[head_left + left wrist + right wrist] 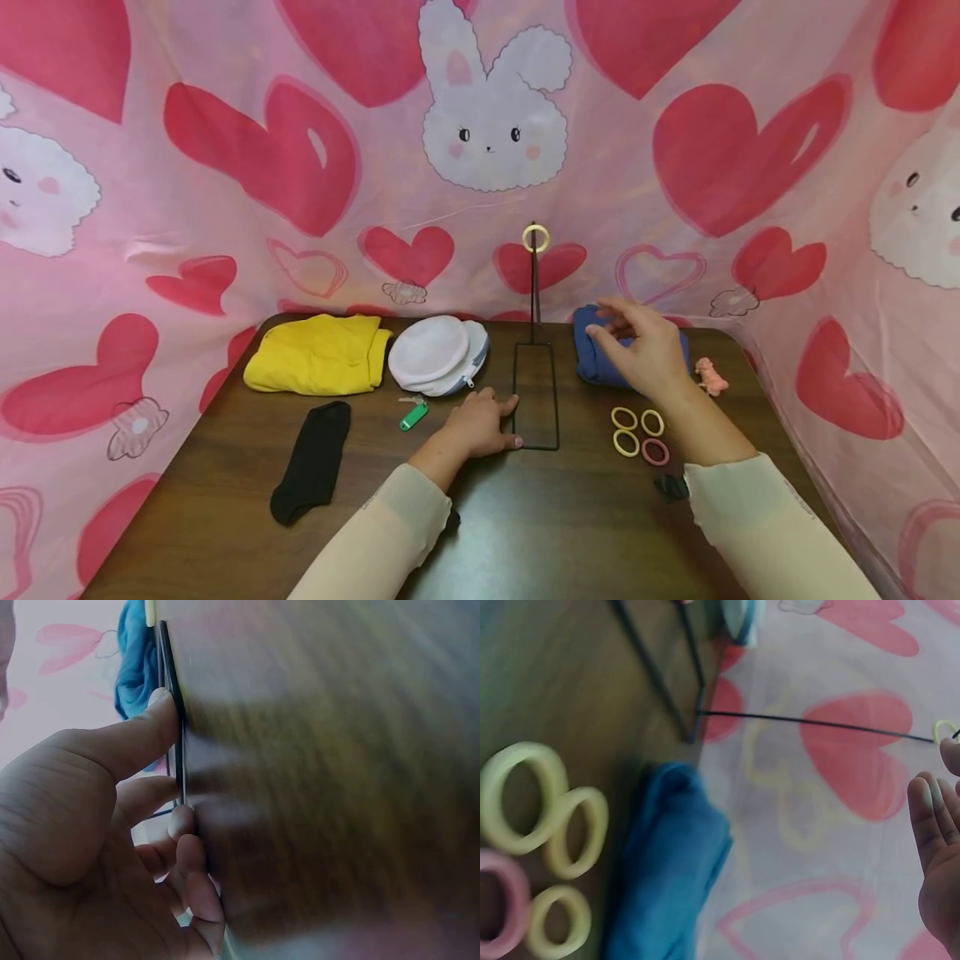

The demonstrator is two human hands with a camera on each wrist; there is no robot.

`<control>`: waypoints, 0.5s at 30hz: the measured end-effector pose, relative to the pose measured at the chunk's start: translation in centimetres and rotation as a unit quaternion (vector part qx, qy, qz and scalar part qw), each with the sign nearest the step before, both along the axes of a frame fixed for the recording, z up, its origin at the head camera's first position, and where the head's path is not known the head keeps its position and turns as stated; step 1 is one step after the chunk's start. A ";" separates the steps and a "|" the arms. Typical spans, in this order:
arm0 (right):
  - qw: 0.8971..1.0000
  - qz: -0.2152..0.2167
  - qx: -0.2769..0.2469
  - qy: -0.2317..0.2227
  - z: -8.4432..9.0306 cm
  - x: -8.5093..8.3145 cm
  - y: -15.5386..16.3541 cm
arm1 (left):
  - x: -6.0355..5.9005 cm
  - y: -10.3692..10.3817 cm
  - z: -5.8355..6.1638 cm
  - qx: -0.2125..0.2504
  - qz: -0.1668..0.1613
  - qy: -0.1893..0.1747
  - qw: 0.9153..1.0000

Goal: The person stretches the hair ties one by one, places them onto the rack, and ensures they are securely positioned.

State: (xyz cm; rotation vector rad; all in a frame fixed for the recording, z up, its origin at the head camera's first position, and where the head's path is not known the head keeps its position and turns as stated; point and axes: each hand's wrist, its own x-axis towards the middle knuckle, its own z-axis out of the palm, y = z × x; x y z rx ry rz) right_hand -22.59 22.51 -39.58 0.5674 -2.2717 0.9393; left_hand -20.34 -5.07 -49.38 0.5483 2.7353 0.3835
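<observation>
A thin black wire stand [556, 392] has a rectangular base on the table and a tall upright. A pale yellow ring [536, 239] hangs at the upright's top. My left hand [480, 423] lies low beside the base, thumb and index fingertips touching its left rail; in the left wrist view the other fingers rest against the table. My right hand [651, 348] is raised in front of a folded blue cloth [588, 354], fingers slightly bent and holding nothing. Below it lie yellow rings [624, 418] and a pink ring [656, 452], close together on the table.
Left of the stand are a folded yellow cloth [315, 357], a white round zip pouch [429, 350], a key with green tag [414, 416] and a black sock [311, 462]. A small pink figurine [711, 377] and a black item [670, 487] lie right. A patterned curtain [495, 208] hangs behind.
</observation>
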 end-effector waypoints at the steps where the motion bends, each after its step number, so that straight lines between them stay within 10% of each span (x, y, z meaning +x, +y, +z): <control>1: 1.000 0.003 0.005 0.000 -0.4 0.4 0.4 | 0.0 0.0 0.0 0.001 0.000 -0.001 1.000; 15: 0.986 0.041 0.120 -0.107 -5.7 3.9 5.3 | -0.1 0.0 -0.1 0.002 0.005 -0.003 1.000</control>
